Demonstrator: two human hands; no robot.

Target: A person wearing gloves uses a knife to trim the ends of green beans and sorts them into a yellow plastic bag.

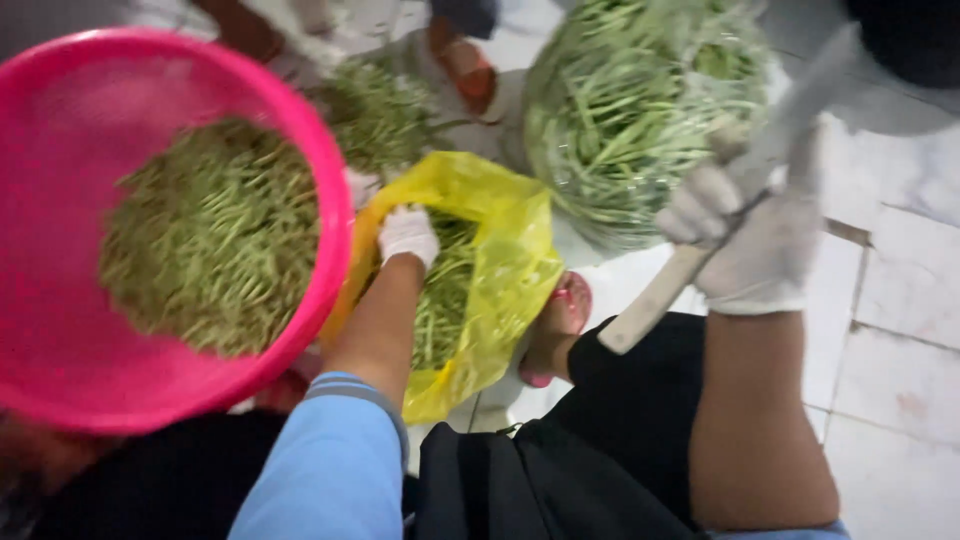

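Nearest me, the pink basket [60,330] of cut green beans [215,235] crowds the yellow bag [500,270] on its left, and bare white tile [900,300] opens to the bag's right. My left hand [407,235], gloved, is dipped into the bag's mouth on the beans; I cannot tell how far its fingers spread. Right of the bag, my right hand [745,235] is clenched around a knife [740,190], its long axis slanting up-right toward the clear bag of beans [630,110] beyond.
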